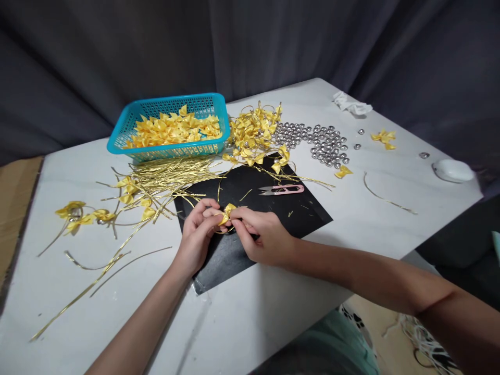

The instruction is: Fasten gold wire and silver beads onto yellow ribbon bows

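Note:
Above a black mat (pixel 230 260), my left hand (pixel 199 229) and my right hand (pixel 265 232) meet on one small yellow ribbon bow (pixel 227 212). The left fingers pinch it from its left side, and the right thumb and forefinger close on its right side. A gold cord (pixel 219 191) rises from near the bow, and a bit of it shows below. The fingertips hide part of the bow. Pink thread snips (pixel 287 189) lie on the mat beyond my right hand, with short gold cord scraps around them.
A blue basket (pixel 117 130) of yellow bows stands at the back left, gold cords (pixel 167 177) in front. Right of it lie finished-looking bows (pixel 253 130) with cord, then silver beads (pixel 328 146). A white dish (pixel 453 171) and crumpled white tissue (pixel 351 104) sit toward the right edge.

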Tool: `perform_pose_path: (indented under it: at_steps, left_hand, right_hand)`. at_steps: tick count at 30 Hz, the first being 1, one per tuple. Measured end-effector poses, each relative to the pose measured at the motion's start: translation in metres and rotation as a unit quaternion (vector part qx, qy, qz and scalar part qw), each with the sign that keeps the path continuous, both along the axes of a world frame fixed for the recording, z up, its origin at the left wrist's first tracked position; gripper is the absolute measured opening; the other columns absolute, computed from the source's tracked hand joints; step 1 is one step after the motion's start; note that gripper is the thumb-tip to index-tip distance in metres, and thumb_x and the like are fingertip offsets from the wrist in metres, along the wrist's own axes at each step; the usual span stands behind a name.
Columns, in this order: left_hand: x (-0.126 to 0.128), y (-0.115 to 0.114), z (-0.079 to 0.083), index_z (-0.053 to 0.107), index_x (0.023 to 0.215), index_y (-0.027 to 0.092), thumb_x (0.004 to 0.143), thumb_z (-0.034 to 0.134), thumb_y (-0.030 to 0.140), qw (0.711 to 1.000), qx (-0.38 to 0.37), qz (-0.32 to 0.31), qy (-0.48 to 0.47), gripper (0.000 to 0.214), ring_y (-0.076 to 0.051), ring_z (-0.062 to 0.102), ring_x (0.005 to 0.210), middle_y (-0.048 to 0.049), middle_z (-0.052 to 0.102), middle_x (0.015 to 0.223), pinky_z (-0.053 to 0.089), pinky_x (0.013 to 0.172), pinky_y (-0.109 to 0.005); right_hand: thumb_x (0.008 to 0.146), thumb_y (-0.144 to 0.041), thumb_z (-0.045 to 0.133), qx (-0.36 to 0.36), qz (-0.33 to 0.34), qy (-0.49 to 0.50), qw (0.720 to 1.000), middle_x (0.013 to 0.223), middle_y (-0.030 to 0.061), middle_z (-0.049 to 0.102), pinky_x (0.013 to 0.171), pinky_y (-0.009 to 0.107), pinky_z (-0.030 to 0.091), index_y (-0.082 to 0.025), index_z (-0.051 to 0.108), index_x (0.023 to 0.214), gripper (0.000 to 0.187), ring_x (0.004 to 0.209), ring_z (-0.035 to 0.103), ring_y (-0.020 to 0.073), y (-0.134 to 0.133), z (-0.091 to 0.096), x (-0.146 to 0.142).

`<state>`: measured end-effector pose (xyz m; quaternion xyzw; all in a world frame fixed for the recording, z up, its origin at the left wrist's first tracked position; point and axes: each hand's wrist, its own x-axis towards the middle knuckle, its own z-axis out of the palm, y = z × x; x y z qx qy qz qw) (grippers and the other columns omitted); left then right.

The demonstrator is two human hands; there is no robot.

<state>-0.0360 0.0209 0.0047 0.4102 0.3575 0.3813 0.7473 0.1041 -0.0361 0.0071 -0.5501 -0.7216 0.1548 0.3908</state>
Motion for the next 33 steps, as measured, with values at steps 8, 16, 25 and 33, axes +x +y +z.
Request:
perform_pose_path:
  at_steps: [8, 16, 25, 33]
  left_hand:
    - [-0.0001, -0.0013, 0.0016, 0.053, 0.082, 0.016, 0.068, 0.067, 0.017, 1.000, -0.001, -0.003, -0.001, 0.020, -0.008, 0.056, 0.053, 0.0013, 0.064, 0.061, 0.045, 0.054, -0.014]
    - [-0.0016, -0.0011, -0.0011, 0.052, 0.083, 0.016, 0.070, 0.066, 0.016, 1.000, 0.006, -0.009, -0.009, 0.019, -0.007, 0.057, 0.055, 0.0019, 0.064, 0.061, 0.045, 0.054, -0.012]
    - [-0.0005, -0.0007, -0.0025, 0.053, 0.083, 0.016, 0.070, 0.066, 0.015, 1.000, 0.012, -0.010, -0.016, 0.018, -0.007, 0.058, 0.055, 0.0016, 0.065, 0.063, 0.046, 0.054, -0.012]
    - [-0.0002, -0.0006, -0.0020, 0.053, 0.083, 0.016, 0.070, 0.067, 0.015, 1.000, 0.008, -0.006, -0.021, 0.019, -0.006, 0.059, 0.055, 0.0027, 0.064, 0.061, 0.047, 0.054, -0.011]
  right_hand:
    - [0.084, -0.011, 0.040, 0.007, -0.010, 0.028, 1.000, 0.059, -0.0045, 0.054, 0.047, 0.016, 0.033, -0.017, 0.052, 0.081, 0.013, 0.041, 0.040, 0.0049, -0.0002, 0.0049, -0.0013]
    - [0.083, -0.012, 0.039, 0.005, -0.004, 0.026, 1.000, 0.053, -0.0065, 0.047, 0.044, 0.016, 0.029, -0.017, 0.050, 0.080, 0.013, 0.039, 0.035, 0.0049, 0.0010, 0.0038, -0.0004]
    - [0.084, -0.013, 0.038, -0.009, -0.009, 0.024, 1.000, 0.055, -0.0055, 0.048, 0.045, 0.016, 0.030, -0.017, 0.049, 0.081, 0.012, 0.039, 0.038, 0.0047, 0.0007, 0.0022, -0.0005]
    - [0.086, -0.017, 0.036, -0.073, -0.011, 0.055, 0.996, 0.053, -0.0069, 0.044, 0.043, 0.016, 0.029, -0.018, 0.045, 0.087, 0.009, 0.039, 0.040, 0.0056, -0.0015, -0.0012, -0.0044]
